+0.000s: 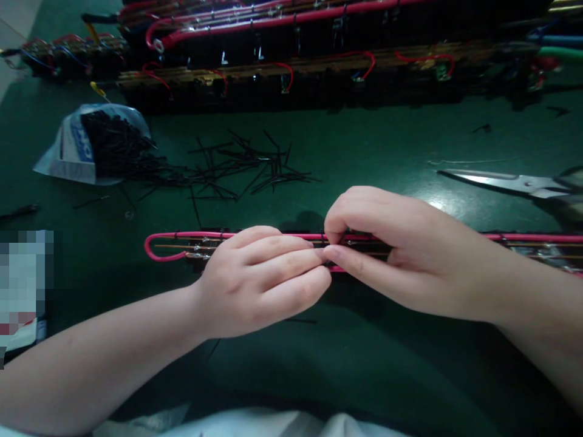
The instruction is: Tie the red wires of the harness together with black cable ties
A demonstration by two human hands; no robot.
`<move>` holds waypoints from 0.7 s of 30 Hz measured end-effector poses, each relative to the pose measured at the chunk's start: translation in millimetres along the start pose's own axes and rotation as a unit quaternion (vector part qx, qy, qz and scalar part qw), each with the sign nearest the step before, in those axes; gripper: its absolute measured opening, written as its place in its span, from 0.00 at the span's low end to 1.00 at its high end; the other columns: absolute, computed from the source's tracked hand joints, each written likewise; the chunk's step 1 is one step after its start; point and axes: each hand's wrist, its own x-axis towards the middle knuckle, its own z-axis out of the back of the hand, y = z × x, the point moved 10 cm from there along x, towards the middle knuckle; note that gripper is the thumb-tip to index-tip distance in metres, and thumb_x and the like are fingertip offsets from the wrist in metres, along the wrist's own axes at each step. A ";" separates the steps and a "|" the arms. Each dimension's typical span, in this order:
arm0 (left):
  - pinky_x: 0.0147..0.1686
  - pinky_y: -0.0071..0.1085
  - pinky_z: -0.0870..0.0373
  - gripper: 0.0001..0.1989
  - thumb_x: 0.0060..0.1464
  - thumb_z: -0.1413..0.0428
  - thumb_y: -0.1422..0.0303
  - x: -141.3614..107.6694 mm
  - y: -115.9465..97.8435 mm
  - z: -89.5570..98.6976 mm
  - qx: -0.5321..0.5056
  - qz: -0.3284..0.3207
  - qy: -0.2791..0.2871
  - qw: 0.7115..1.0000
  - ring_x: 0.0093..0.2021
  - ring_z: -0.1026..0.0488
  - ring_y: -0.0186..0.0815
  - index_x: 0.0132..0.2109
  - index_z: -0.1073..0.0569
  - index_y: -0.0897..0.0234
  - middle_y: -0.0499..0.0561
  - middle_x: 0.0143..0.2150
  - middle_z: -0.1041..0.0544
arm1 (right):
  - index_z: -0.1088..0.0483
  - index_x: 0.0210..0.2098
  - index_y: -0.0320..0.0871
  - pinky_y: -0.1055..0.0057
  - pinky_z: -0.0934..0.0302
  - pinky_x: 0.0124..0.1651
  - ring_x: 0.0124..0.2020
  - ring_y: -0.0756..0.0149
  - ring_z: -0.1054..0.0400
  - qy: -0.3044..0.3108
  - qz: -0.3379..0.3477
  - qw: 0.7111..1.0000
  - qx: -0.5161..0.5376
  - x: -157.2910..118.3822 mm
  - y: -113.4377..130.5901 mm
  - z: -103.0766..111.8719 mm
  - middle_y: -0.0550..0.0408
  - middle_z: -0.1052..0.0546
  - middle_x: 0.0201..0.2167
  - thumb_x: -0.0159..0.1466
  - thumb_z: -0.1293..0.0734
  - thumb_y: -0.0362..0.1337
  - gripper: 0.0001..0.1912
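Note:
A long dark strip assembly with a red cable along it lies crosswise on the green table, the cable looping back at its left end. Black ties circle the cable at several places. My left hand lies over the strip, fingers pressed together and pointing right; what they hold, if anything, is hidden. From the right, my right hand pinches with thumb and index finger right at my left fingertips, over the cable. Whatever sits in that pinch is too small and covered to name.
Loose black cable ties spill from a plastic bag beyond my hands. Scissors lie at the right. Longer wired assemblies span the back of the green table. A pale, pixelated item is at the left edge.

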 end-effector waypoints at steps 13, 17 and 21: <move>0.47 0.33 0.23 0.03 0.68 0.41 0.74 -2.1 1.4 0.3 -0.008 0.004 -0.004 1.000 0.47 0.16 0.35 0.47 0.22 0.66 0.51 0.45 0.13 | 0.29 0.34 0.43 0.68 0.39 0.39 0.34 0.66 0.32 0.013 0.059 0.998 0.027 -0.2 8.9 0.4 0.56 0.25 0.30 0.74 0.36 0.35 0.10; 0.47 0.32 0.22 0.03 0.68 0.41 0.75 -1.9 2.1 0.6 -0.010 0.007 -0.002 1.000 0.47 0.15 0.35 0.46 0.22 0.66 0.50 0.44 0.13 | 0.30 0.33 0.45 0.67 0.39 0.41 0.34 0.66 0.33 0.023 0.067 0.997 0.038 0.2 9.7 -0.6 0.57 0.26 0.28 0.75 0.37 0.35 0.13; 0.47 0.32 0.22 0.04 0.68 0.41 0.75 -1.4 1.3 0.3 -0.006 0.006 0.004 1.000 0.46 0.15 0.35 0.46 0.22 0.65 0.50 0.44 0.13 | 0.31 0.32 0.45 0.66 0.39 0.41 0.33 0.65 0.34 0.021 0.064 0.997 0.036 0.1 9.4 -0.3 0.58 0.27 0.27 0.75 0.37 0.35 0.13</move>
